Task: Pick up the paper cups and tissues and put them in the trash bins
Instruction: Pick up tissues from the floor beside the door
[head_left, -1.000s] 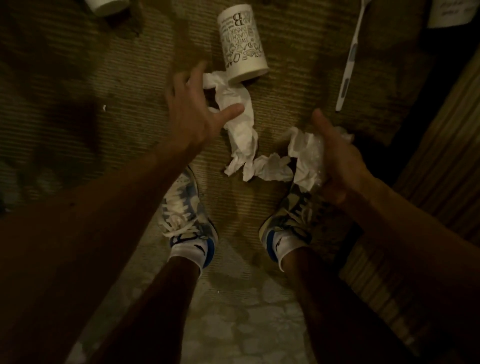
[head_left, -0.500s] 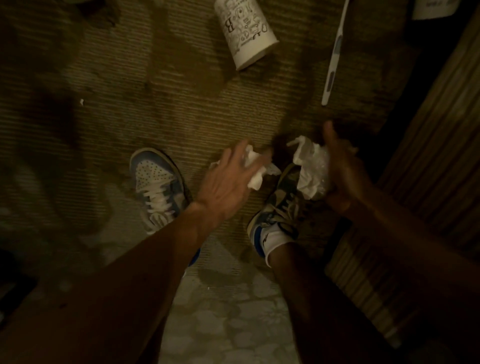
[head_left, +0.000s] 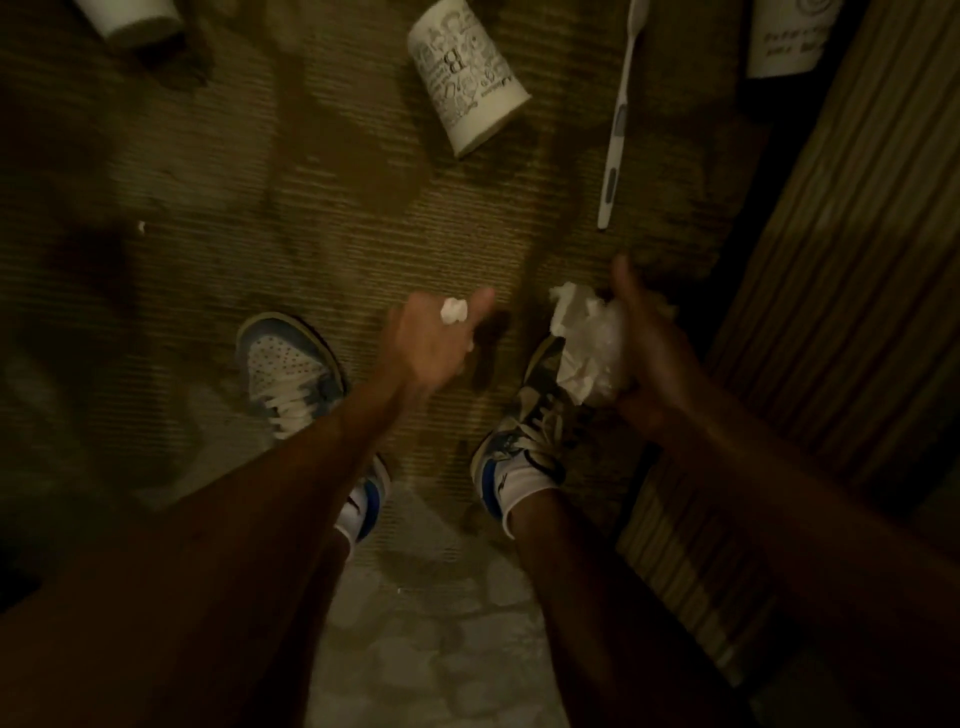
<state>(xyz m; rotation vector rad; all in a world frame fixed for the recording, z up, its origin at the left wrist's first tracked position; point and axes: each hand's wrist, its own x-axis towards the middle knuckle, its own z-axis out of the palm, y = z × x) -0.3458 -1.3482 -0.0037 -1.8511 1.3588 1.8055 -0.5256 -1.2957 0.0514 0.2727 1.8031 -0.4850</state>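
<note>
Your left hand (head_left: 431, 343) clamps a small tissue (head_left: 454, 310) at centre, your right hand (head_left: 654, 358) grips a bigger wad (head_left: 587, 345) at 3 o'clock, a cup (head_left: 467, 83) lies on its side at 12.

Two bare arms reach down.
The left hand (head_left: 431, 345) curls round a small tissue bit (head_left: 454, 310); at its 3 o'clock the right hand (head_left: 652, 358) grips a big tissue wad (head_left: 589, 338), thumb pointing to 12 o'clock.
</note>
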